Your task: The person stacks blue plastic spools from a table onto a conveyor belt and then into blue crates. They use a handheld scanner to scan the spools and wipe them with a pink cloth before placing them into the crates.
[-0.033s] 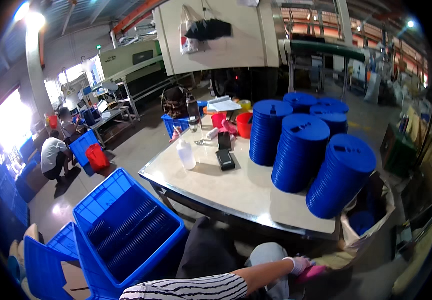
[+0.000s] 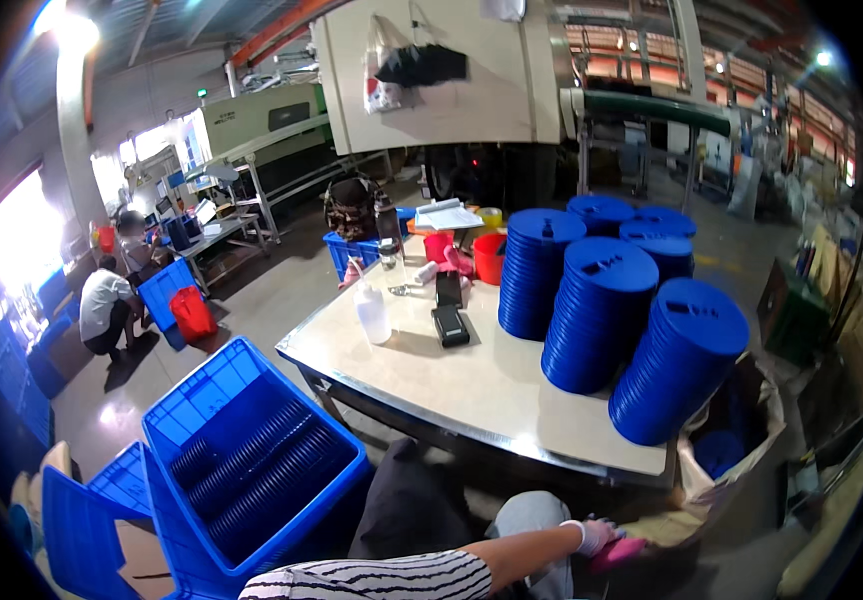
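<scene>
My left forearm, in a black-and-white striped sleeve, crosses low over my knees toward the right. My left hand (image 2: 595, 536), with white at the wrist, is beside my grey-clad knee. A bright pink thing (image 2: 619, 552), soft-looking, is at its fingers; whether it is a glove or a cloth is unclear, and the fingers are too small and hidden to read. My right hand does not show. To my left, a blue crate (image 2: 360, 462) holds rows of dark blue discs (image 2: 264, 465). Several tall stacks of blue discs (image 2: 602, 315) stand on the table's right side.
The table (image 2: 402, 375) carries a white squeeze bottle (image 2: 373, 315), a black box-shaped device (image 2: 450, 326) and red containers (image 2: 489, 258). An open sack (image 2: 752, 445) stands by its right corner. Another blue crate (image 2: 77, 530) is at lower left. A person (image 2: 109, 310) crouches farther off.
The view has shifted very slightly. My left hand stays low by the knee with the pink thing at its fingers; the crate and the stacks look the same.
</scene>
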`<state>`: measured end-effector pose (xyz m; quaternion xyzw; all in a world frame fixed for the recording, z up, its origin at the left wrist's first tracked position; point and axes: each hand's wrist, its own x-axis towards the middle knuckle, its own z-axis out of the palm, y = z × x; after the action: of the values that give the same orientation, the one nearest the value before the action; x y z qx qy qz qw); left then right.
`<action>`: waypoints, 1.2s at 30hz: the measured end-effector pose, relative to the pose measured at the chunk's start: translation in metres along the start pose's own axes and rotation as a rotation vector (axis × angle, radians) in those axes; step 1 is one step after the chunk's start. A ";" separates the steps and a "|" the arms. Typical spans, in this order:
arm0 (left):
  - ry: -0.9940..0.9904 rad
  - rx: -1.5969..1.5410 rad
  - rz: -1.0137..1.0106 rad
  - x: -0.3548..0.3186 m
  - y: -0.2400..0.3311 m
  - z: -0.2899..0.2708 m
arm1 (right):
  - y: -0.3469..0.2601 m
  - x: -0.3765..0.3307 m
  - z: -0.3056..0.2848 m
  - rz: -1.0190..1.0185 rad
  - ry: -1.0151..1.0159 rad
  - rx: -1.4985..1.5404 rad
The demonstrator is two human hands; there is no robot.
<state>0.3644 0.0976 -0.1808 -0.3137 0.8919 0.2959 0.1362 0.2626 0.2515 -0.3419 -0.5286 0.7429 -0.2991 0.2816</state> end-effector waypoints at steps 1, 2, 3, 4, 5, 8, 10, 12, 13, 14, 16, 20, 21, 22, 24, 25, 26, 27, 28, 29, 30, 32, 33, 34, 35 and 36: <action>-0.004 0.011 0.009 0.001 -0.002 0.002 | -0.027 0.009 -0.002 -0.038 -0.057 0.037; -0.003 0.010 0.009 0.000 -0.002 0.002 | -0.056 0.015 -0.004 -0.079 -0.122 0.086; -0.041 -0.014 -0.011 -0.010 0.008 -0.013 | -0.081 0.025 -0.013 -0.093 -0.146 0.134; 0.004 -0.017 -0.012 -0.004 0.008 -0.011 | -0.107 0.032 -0.018 -0.125 -0.200 0.171; 0.067 -0.050 0.020 0.006 0.005 -0.001 | -0.130 0.036 -0.025 -0.149 -0.246 0.208; 0.227 -0.074 0.181 0.004 0.017 -0.008 | -0.178 0.043 -0.049 -0.173 -0.349 0.333; 0.336 -0.127 0.217 0.001 0.014 0.003 | -0.202 0.037 -0.058 -0.161 -0.453 0.425; 0.444 -0.072 0.286 -0.008 0.015 -0.003 | -0.216 0.032 -0.077 -0.135 -0.505 0.519; 0.500 -0.052 0.297 -0.012 0.010 0.003 | -0.223 0.026 -0.082 -0.121 -0.551 0.569; 0.719 -0.088 0.391 -0.018 0.002 0.010 | -0.229 0.020 -0.087 -0.107 -0.593 0.621; 0.867 -0.278 0.613 -0.060 0.021 -0.022 | -0.227 0.016 -0.109 -0.043 -0.628 0.743; 1.004 -0.397 0.613 -0.073 0.024 -0.027 | -0.214 -0.004 -0.160 0.046 -0.727 1.125; 1.055 -0.413 0.600 -0.076 0.031 -0.033 | -0.214 -0.008 -0.173 0.057 -0.688 1.219; 1.114 -0.547 0.525 -0.096 0.027 -0.031 | -0.224 -0.007 -0.166 0.075 -0.718 1.321; 1.031 -0.858 0.475 -0.109 0.029 -0.031 | -0.281 -0.010 -0.151 0.121 -0.610 1.481; 1.029 -0.955 0.540 -0.135 0.036 -0.049 | -0.286 -0.003 -0.141 -0.008 -0.580 1.357; 1.033 -1.046 0.522 -0.122 0.031 -0.036 | -0.292 0.003 -0.139 -0.058 -0.558 1.345; 1.018 -1.053 0.476 -0.144 0.031 -0.039 | -0.299 0.008 -0.131 -0.098 -0.554 1.340; 0.999 -1.052 0.449 -0.153 0.032 -0.048 | -0.311 0.014 -0.133 -0.103 -0.548 1.457; 0.904 -1.086 0.419 -0.149 0.013 -0.036 | -0.328 0.008 -0.135 -0.031 -0.551 1.577; 0.795 -1.116 0.398 -0.140 -0.002 -0.026 | -0.342 0.003 -0.135 0.025 -0.556 1.705; 1.096 0.046 0.296 -0.155 0.027 -0.090 | -0.336 0.013 -0.149 -0.070 -0.408 1.628; 1.024 0.049 0.322 -0.163 0.033 -0.110 | -0.323 0.028 -0.163 -0.158 -0.561 1.741; 0.957 0.064 0.328 -0.167 0.036 -0.125 | -0.299 0.056 -0.175 -0.109 -0.817 2.012; 1.059 -0.018 0.387 -0.166 0.038 -0.140 | -0.272 0.092 -0.189 -0.077 -1.115 2.252; 1.155 -0.102 0.425 -0.165 0.034 -0.151 | -0.280 0.110 -0.203 -0.211 -0.888 2.244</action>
<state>0.4607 0.1053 0.0243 -0.2446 0.8494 0.1413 -0.4458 0.2549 0.1030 -0.0110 -0.1051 -0.1377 -0.5911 0.7878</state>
